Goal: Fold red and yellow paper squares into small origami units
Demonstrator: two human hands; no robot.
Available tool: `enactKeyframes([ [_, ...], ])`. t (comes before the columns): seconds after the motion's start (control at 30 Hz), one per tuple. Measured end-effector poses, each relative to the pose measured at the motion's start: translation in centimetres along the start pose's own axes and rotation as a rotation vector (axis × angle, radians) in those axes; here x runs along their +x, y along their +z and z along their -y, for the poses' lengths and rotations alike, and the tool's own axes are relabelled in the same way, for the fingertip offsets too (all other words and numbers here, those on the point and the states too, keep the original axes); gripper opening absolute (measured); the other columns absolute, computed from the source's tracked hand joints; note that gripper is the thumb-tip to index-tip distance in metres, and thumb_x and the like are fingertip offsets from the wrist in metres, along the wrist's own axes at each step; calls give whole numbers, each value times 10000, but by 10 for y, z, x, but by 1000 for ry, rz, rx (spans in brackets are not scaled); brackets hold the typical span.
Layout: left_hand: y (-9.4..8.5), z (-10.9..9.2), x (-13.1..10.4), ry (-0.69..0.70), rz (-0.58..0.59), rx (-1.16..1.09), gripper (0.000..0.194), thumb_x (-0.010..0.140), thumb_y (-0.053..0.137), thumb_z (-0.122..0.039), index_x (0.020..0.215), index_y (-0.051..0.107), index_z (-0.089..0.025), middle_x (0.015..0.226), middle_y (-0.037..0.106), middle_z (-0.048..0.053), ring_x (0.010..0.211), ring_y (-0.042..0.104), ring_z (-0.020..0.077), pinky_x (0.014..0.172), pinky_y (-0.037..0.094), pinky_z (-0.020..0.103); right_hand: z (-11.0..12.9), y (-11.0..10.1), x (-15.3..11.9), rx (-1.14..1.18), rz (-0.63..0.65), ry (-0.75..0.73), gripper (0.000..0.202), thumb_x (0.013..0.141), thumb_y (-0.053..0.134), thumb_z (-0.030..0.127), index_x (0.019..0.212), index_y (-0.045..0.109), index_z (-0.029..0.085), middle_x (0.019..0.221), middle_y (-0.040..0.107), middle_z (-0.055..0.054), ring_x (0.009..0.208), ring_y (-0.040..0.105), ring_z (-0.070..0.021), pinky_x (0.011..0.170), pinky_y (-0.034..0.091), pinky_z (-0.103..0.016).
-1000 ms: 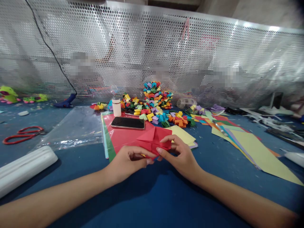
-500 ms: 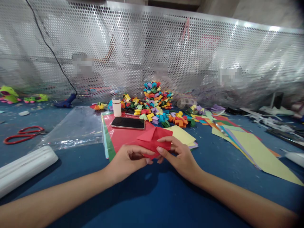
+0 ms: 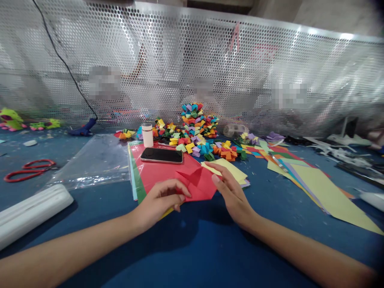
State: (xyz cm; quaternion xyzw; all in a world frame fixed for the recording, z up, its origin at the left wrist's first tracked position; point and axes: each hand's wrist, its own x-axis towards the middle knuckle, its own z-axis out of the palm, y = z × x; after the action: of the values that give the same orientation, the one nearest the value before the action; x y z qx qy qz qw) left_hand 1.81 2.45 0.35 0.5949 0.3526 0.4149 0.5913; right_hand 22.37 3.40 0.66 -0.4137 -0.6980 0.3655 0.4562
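Observation:
A small folded red paper (image 3: 192, 176), with a raised crease, lies over larger red sheets (image 3: 157, 172) near the middle. My left hand (image 3: 165, 200) has bent fingers, the fingertips at the lower left edge of the red paper; whether they pinch it is hard to tell. On the right, my right hand (image 3: 231, 192) has its fingers apart, next to the paper's right edge and holding nothing. A black phone (image 3: 162, 155) rests on the red sheets behind the hands. Pale yellow paper (image 3: 232, 170) lies just behind my right hand.
Red-handled scissors (image 3: 36, 170), a white device (image 3: 34, 212) and clear plastic (image 3: 93, 160) are at left. Folded colourful pieces (image 3: 195, 124) and a white cylinder (image 3: 147, 136) stand behind. Paper strips (image 3: 324, 184) lie at right, before a perforated metal screen (image 3: 168, 60).
My right hand has let go of the red paper and moved slightly right. The paper has changed shape and sits flatter, its raised fold turned. My left hand has shifted a little left.

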Motion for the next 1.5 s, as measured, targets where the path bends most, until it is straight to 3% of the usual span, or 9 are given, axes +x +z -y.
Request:
enactKeyframes([
  [0.13, -1, -3, -1, -21, 4, -2, 75, 636, 492, -156, 619, 565, -144, 528, 481, -35, 478, 424, 76, 494, 315, 203, -2, -1, 3, 17, -24, -29, 341, 928, 426, 443, 1202, 535, 270, 901, 665, -38, 898, 633, -186, 767, 501, -310],
  [0.23, -1, -2, -1, -21, -2, -11, 67, 620, 477, -145, 585, 534, -148, 546, 486, -29, 489, 428, 78, 495, 318, 203, -4, -1, 4, 10, 24, -71, 226, 871, 552, 364, 1062, 620, 262, 889, 660, -25, 834, 629, -160, 718, 493, -276],
  [0.4, 0, 1, -1, -5, -91, -75, 88, 755, 495, -185, 754, 583, -173, 705, 553, -30, 583, 513, 84, 594, 413, 206, -4, -1, 6, -111, 39, -176, 119, 829, 600, 256, 874, 706, 228, 864, 662, -39, 805, 605, -160, 645, 462, -268],
  [0.53, 0, 4, 2, 35, -173, -114, 137, 853, 539, -275, 942, 630, -224, 899, 596, -17, 754, 557, 107, 700, 469, 222, -4, -1, 6, -106, -32, -161, 164, 833, 599, 275, 946, 710, 235, 908, 644, -53, 830, 596, -172, 631, 463, -275],
  [0.73, 0, 2, 1, -23, -140, -130, 261, 883, 528, -254, 1113, 652, -261, 981, 657, 2, 856, 590, 123, 707, 475, 198, -1, -2, 3, -79, 62, -143, 228, 847, 562, 263, 1028, 701, 262, 1004, 628, -57, 903, 590, -185, 692, 485, -291],
  [0.93, 3, 0, 0, -54, -113, -118, 342, 845, 576, -243, 1180, 628, -196, 923, 689, 22, 753, 601, 121, 707, 499, 227, -2, -3, 5, -37, 116, -98, 316, 737, 531, 132, 971, 704, 256, 992, 619, -41, 875, 583, -187, 709, 479, -304],
  [1.07, 4, -1, 0, -80, -121, -58, 401, 826, 605, -258, 1222, 601, -202, 1010, 678, 32, 737, 584, 109, 713, 506, 227, -3, -2, 6, -39, 140, -76, 405, 641, 477, 76, 930, 703, 245, 980, 621, -34, 866, 580, -186, 714, 473, -306],
  [1.3, 0, 3, 1, -89, -143, 10, 417, 816, 613, -262, 1229, 598, -212, 928, 663, 19, 625, 540, 79, 649, 501, 212, -3, -2, 5, -107, 142, -108, 494, 580, 428, 56, 955, 692, 238, 1003, 626, -39, 894, 583, -188, 670, 487, -285],
  [1.5, 2, -1, -1, -68, -126, -63, 509, 766, 666, -267, 1261, 568, -201, 759, 651, -8, 646, 561, 99, 693, 511, 234, -5, -1, 3, -165, 189, -184, 462, 653, 486, 58, 1054, 648, 221, 1082, 601, -72, 997, 597, -208, 757, 529, -308],
])
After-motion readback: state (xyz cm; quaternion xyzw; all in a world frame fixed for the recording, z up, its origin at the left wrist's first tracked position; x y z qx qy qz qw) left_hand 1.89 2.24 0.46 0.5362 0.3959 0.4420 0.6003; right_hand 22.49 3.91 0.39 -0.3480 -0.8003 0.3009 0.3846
